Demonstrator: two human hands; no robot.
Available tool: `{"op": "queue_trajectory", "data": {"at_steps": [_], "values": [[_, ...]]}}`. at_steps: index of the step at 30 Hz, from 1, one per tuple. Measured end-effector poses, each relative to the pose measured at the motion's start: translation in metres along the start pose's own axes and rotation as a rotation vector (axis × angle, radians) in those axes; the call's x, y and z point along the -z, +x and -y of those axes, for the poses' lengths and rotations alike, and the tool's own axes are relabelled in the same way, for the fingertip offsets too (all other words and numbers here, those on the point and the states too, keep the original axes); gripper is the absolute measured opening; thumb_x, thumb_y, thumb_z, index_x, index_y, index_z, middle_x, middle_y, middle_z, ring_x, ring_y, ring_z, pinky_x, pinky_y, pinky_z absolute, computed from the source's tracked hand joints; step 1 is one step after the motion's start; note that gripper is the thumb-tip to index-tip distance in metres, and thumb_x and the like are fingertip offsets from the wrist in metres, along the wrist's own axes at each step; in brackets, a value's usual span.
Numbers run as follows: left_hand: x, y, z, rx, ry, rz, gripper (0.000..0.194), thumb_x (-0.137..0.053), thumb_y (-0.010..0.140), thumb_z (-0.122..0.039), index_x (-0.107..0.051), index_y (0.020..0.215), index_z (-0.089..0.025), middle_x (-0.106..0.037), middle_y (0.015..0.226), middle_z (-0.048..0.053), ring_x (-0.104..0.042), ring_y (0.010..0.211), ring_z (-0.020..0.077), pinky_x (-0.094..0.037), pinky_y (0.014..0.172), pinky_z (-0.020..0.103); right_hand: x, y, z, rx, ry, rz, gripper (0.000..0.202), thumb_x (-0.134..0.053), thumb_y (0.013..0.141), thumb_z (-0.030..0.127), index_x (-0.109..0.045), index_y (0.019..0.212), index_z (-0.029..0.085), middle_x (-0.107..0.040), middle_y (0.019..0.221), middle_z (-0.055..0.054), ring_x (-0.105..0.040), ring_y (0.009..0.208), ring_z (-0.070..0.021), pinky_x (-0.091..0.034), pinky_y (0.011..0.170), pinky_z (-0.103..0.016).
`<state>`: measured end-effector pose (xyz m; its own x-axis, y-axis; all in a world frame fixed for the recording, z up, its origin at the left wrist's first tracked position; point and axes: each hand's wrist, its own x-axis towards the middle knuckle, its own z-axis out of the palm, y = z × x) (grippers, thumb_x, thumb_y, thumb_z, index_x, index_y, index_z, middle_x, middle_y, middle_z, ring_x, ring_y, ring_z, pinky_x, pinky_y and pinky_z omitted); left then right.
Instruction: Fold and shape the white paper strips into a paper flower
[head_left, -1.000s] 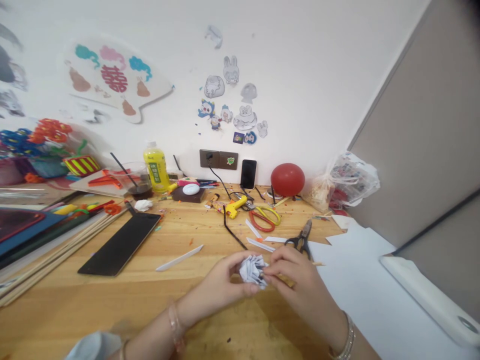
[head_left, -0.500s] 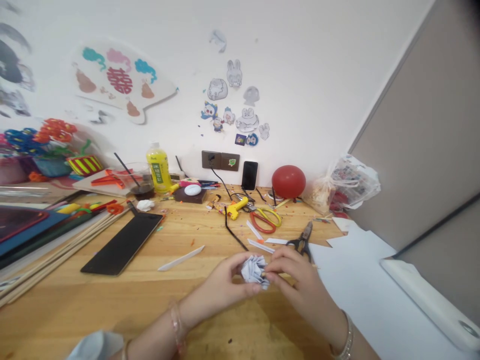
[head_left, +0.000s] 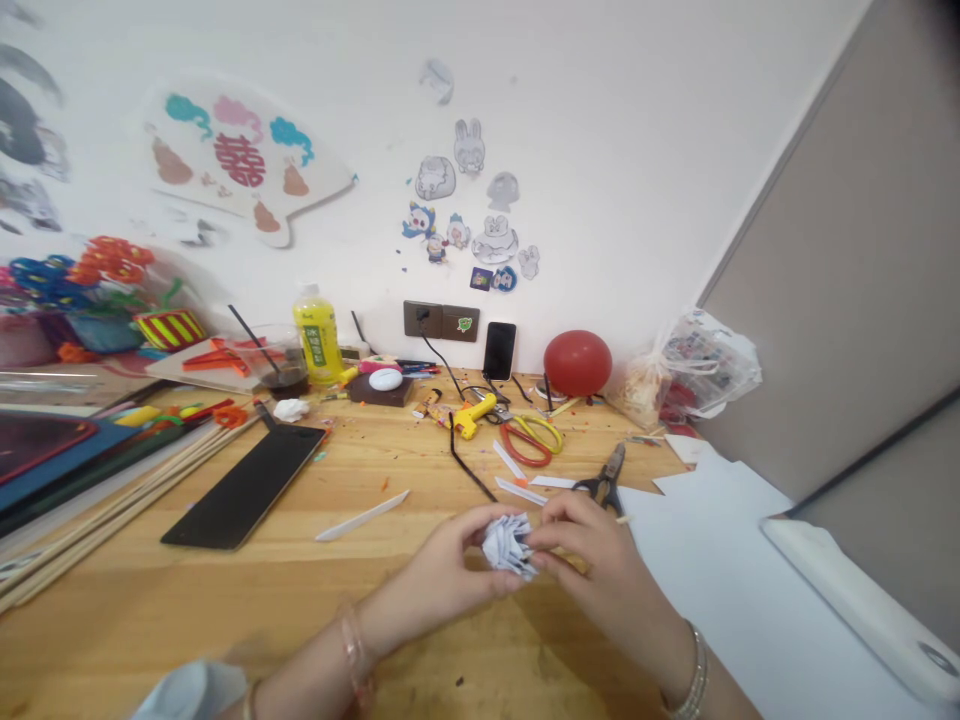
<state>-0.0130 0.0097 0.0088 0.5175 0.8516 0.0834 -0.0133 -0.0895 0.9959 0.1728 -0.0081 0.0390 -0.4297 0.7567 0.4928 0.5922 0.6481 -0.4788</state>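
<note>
Near the front of the table, my left hand curls its thumb and fingers around a folded white paper flower with many pleated edges. My right hand is closed in a pinch at the flower's right side, fingertips touching or almost touching the paper. The pale end of a thin wooden stick pokes out past the back of my right hand; the fingers hide the rest of it. Just beyond lie black-handled pliers and white paper strips.
A black tablet and long wooden sticks lie to the left. Red and yellow scissors, a yellow glue gun and a red balloon are farther back. White paper sheets cover the right side.
The right fingertips have shifted slightly at the flower. The stick's tip no longer shows between them, and its other end now shows behind the hand. The left hand stays nearly still.
</note>
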Motion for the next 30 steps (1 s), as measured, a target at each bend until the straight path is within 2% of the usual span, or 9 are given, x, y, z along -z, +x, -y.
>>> {"op": "queue_trajectory", "data": {"at_steps": [7,12,17,19,22,24,28,30], "values": [[0.006,0.003,0.011,0.022,-0.130,0.066,0.056,-0.078,0.058,-0.026,-0.058,0.110,-0.018,-0.064,0.109,0.007,-0.055,0.100,0.0227,-0.039,0.091,0.036,-0.001,-0.002,0.001,0.176,-0.076,-0.109,0.016,-0.053,0.085,0.014,-0.064,0.075,0.019,-0.058,0.078,-0.004,-0.052,0.071,-0.0152,-0.041,0.060,-0.026],[0.009,0.002,0.006,0.095,-0.342,0.153,0.055,-0.079,0.056,-0.029,-0.059,0.107,-0.017,-0.066,0.101,0.006,-0.057,0.093,0.0207,-0.040,0.085,0.035,-0.002,-0.004,0.008,0.075,-0.070,-0.159,0.013,-0.052,0.083,0.018,-0.062,0.074,0.021,-0.058,0.073,-0.002,-0.054,0.065,-0.0151,-0.042,0.056,-0.026],[0.009,-0.001,-0.006,0.113,-0.419,0.215,0.047,-0.077,0.060,-0.031,-0.062,0.102,-0.016,-0.067,0.094,0.005,-0.058,0.089,0.0188,-0.039,0.083,0.031,-0.006,-0.007,0.013,-0.019,-0.067,-0.213,0.017,-0.051,0.085,0.023,-0.057,0.069,0.022,-0.057,0.065,0.000,-0.054,0.060,-0.0150,-0.043,0.053,-0.026],[0.009,-0.001,-0.008,0.107,-0.422,0.240,0.046,-0.076,0.061,-0.034,-0.062,0.101,-0.016,-0.067,0.094,0.005,-0.058,0.088,0.0190,-0.038,0.082,0.031,-0.006,-0.010,0.013,0.037,-0.083,-0.200,0.018,-0.048,0.087,0.024,-0.057,0.072,0.023,-0.059,0.064,0.000,-0.055,0.059,-0.0148,-0.043,0.053,-0.026],[0.010,-0.002,-0.007,0.108,-0.426,0.255,0.048,-0.076,0.061,-0.035,-0.062,0.104,-0.016,-0.066,0.097,0.005,-0.057,0.089,0.0186,-0.037,0.083,0.030,-0.004,-0.015,0.013,0.257,-0.166,-0.193,0.018,-0.041,0.091,0.021,-0.059,0.089,0.023,-0.064,0.075,-0.004,-0.059,0.065,-0.0173,-0.046,0.059,-0.030],[0.010,-0.003,-0.005,0.110,-0.437,0.247,0.050,-0.077,0.060,-0.035,-0.062,0.104,-0.018,-0.065,0.098,0.004,-0.057,0.090,0.0183,-0.037,0.083,0.030,-0.003,-0.017,0.013,0.331,-0.199,-0.212,0.020,-0.040,0.091,0.020,-0.059,0.098,0.023,-0.066,0.081,-0.005,-0.061,0.070,-0.0186,-0.047,0.061,-0.031],[0.010,-0.003,0.000,0.087,-0.459,0.202,0.051,-0.078,0.059,-0.034,-0.061,0.104,-0.019,-0.065,0.097,0.003,-0.056,0.089,0.0174,-0.037,0.083,0.030,-0.002,-0.018,0.010,0.214,-0.174,-0.339,0.014,-0.049,0.089,0.022,-0.062,0.086,0.025,-0.061,0.070,-0.001,-0.059,0.063,-0.0159,-0.048,0.057,-0.028],[0.009,-0.002,0.001,0.078,-0.477,0.169,0.052,-0.079,0.058,-0.033,-0.061,0.105,-0.019,-0.064,0.097,0.003,-0.056,0.088,0.0166,-0.037,0.083,0.029,0.000,-0.017,0.009,0.156,-0.196,-0.433,0.013,-0.051,0.087,0.022,-0.063,0.082,0.025,-0.061,0.073,-0.002,-0.059,0.067,-0.0168,-0.049,0.060,-0.029]]}}
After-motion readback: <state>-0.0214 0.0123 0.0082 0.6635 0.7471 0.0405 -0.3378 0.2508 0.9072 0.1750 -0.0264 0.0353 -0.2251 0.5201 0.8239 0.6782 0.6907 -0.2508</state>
